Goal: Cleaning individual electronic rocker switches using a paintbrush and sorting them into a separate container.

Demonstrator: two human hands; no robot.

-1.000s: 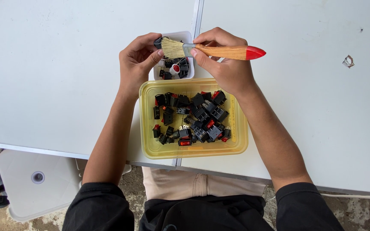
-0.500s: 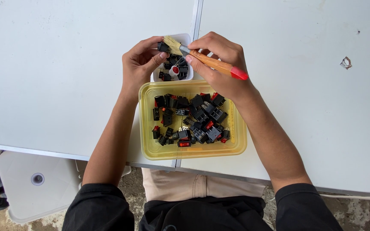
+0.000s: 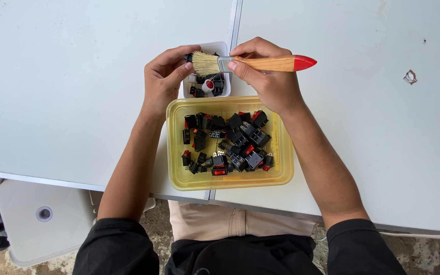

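Now the paintbrush (image 3: 253, 63) lies level again, its red-tipped wooden handle pointing off to the person's right and its pale bristles spread over the small black switch (image 3: 188, 57) pinched at the tips of the left hand (image 3: 163, 81); half a second ago the handle slanted down toward the yellow tray (image 3: 229, 181) and the bristles were tucked in close between the two hands, so the brush has swung back out to where it sat a second ago. That back-and-forth reads, as a judgement, as a brushing stroke across the same part, with the part not yet put down. The right hand (image 3: 271, 81) has its fingers closed round the metal ferrule and the near end of the handle; the left fingers are clenched on the switch, which is mostly hidden by bristles and fingertips. Both hands hover above the small white tub (image 3: 224, 47), which holds a few black pieces and one red-and-white one. Just toward the person, touching or nearly touching that tub, the tray holds a heap of black rocker switches, some with red faces. Tray and tub have not shifted on the white table (image 3: 77, 76).
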